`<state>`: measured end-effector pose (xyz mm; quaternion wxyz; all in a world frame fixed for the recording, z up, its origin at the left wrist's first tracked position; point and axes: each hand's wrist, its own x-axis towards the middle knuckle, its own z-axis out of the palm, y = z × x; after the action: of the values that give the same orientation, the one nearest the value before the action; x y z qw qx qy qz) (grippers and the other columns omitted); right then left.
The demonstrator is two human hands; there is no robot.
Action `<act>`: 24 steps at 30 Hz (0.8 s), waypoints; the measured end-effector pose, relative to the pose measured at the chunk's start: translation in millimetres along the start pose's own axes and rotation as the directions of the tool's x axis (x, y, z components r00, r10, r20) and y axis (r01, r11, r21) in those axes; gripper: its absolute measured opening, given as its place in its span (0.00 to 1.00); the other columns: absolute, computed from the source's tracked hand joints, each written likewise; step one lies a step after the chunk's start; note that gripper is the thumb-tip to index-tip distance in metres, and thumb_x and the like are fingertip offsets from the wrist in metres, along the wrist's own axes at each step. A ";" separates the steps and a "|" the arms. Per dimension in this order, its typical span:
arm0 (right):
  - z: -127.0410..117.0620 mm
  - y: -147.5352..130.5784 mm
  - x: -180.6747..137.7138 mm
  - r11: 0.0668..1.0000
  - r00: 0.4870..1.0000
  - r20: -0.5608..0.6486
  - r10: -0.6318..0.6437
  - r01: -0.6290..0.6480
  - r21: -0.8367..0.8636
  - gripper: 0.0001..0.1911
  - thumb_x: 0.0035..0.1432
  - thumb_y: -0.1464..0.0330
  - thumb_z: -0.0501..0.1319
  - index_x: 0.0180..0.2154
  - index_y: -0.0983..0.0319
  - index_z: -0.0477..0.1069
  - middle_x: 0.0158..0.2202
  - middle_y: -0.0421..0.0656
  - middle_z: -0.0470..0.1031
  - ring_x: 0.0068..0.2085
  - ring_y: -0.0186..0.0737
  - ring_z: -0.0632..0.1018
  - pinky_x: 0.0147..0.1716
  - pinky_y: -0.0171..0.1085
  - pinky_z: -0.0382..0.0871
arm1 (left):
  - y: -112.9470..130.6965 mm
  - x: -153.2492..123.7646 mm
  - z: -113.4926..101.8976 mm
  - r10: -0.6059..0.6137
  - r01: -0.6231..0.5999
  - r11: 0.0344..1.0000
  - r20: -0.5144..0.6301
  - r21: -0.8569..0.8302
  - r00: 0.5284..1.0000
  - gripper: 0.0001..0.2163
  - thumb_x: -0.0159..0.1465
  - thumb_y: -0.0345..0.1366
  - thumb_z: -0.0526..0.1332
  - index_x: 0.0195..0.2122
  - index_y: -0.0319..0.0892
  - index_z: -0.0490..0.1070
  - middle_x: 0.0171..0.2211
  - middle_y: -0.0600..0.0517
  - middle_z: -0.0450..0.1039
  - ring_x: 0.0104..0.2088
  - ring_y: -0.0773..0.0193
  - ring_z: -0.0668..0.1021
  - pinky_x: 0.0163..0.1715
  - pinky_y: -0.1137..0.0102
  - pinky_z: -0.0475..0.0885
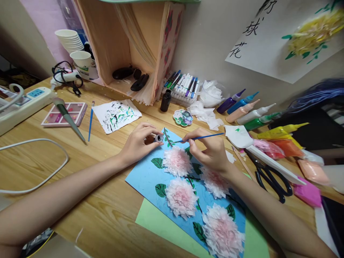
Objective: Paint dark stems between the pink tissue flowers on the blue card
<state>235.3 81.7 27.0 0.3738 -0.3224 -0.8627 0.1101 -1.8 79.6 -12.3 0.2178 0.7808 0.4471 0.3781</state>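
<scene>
1. We find the left hand (138,141) with its fingers clasped round a small dark paint bottle (158,138), held at the top corner of the blue card sheet (146,179) on the wooden worktop (102,200).
2. The right hand (211,150) pinches a thin blue-handled brush (204,137), its tip just beside a painted green stem (168,138).
3. We judge stem-painting to be in hand. Further strokes call for a steady tip, clear of the pink tissue-paper flowers (177,161).

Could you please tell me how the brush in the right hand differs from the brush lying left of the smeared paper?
The held brush is pinched in the right hand and lies crosswise, tip over the blue card; the spare brush rests untouched on the table, pointing away from the person. Both have thin blue handles.
</scene>
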 end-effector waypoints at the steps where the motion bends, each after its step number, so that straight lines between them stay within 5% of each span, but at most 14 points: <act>1: 0.4 0.3 -0.6 1.000 1.000 0.006 0.003 -0.003 0.002 0.08 0.58 0.75 0.53 0.34 0.61 0.70 0.28 0.41 0.76 0.30 0.34 0.76 0.30 0.34 0.71 | -0.1 -0.1 0.1 0.003 -0.003 1.000 -0.001 0.003 1.000 0.10 0.58 0.37 0.67 0.40 0.43 0.75 0.40 0.48 0.73 0.47 0.59 0.73 0.46 0.63 0.71; 24: -0.6 -0.2 -1.6 0.999 0.998 0.058 0.027 -0.030 0.043 0.08 0.58 0.75 0.54 0.33 0.60 0.70 0.29 0.41 0.76 0.30 0.34 0.77 0.30 0.34 0.69 | 1.4 1.2 -0.3 0.001 -0.001 1.000 0.007 0.006 1.000 0.11 0.57 0.36 0.68 0.40 0.42 0.76 0.39 0.49 0.74 0.46 0.60 0.73 0.45 0.65 0.72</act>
<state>236.4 80.5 26.6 0.3542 -0.3232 -0.8658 0.1433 -0.9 80.0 -10.7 0.2167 0.7830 0.4472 0.3741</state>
